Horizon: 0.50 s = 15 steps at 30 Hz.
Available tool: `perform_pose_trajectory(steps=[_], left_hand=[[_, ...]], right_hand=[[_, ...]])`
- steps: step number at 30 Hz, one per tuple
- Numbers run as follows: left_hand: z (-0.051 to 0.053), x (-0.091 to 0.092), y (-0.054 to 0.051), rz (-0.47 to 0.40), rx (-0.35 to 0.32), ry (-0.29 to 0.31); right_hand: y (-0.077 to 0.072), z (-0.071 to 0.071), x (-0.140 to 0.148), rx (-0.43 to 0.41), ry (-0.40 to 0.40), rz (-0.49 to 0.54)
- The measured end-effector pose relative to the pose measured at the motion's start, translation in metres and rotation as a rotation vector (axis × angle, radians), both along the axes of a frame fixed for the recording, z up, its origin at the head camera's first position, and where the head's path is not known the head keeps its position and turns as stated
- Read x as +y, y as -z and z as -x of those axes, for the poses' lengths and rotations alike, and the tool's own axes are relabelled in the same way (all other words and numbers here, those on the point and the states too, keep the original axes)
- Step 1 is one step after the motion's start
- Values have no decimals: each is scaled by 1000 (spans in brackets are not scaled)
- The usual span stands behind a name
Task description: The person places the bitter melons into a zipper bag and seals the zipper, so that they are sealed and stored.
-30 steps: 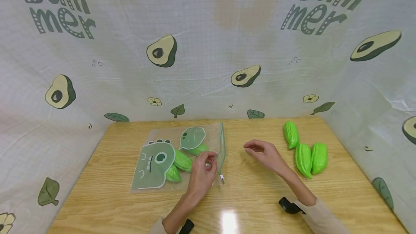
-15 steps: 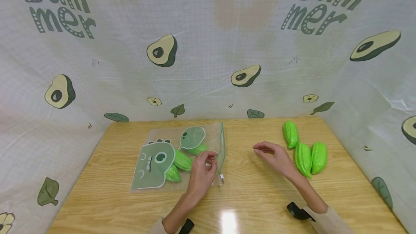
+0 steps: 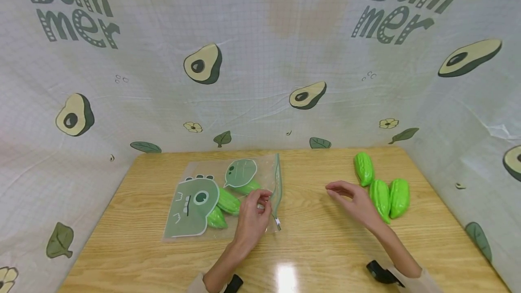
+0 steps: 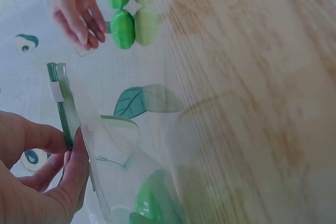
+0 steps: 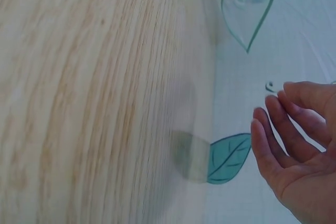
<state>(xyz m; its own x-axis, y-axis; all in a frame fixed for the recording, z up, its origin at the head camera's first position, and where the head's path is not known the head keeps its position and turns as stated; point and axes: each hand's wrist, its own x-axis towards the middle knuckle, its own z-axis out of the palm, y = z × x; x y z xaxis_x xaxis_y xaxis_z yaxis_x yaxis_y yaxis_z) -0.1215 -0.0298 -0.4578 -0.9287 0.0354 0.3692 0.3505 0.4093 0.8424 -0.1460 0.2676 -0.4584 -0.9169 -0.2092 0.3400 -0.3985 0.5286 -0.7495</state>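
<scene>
A clear zip bag (image 3: pixel 185 220) with a green dinosaur print lies flat on the table, several green vegetables (image 3: pixel 229 201) inside. The left hand (image 3: pixel 253 220) pinches the bag near its opening; in the left wrist view the left hand (image 4: pixel 52 177) has thumb and fingers on the edge beside the green zip strip (image 4: pixel 65 114). The right hand (image 3: pixel 356 202) hovers over the table between the bag and the loose green vegetables (image 3: pixel 380 196), holding nothing. In the right wrist view the fingers of the right hand (image 5: pixel 296 145) are loosely bent, the thumb apart.
Three loose green vegetables, one of them farther back (image 3: pixel 364 168), lie at the right of the wooden table (image 3: pixel 317 257). A white cloth (image 3: pixel 252 116) printed with avocados and leaves stands behind the table and along both sides.
The right hand has moved rightward, away from the bag and closer to the loose vegetables. The left hand and the bag have stayed in place.
</scene>
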Motion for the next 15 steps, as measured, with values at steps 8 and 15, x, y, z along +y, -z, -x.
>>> perform_pose_trajectory(steps=[8, 15], left_hand=[[0, 0, -1, -6, -2, 4], [1, 1, -1, -5, -5, 7]], right_hand=[[-2, -7, 8, 6, 26, 14], [-4, -12, 18, 11, 98, -6]])
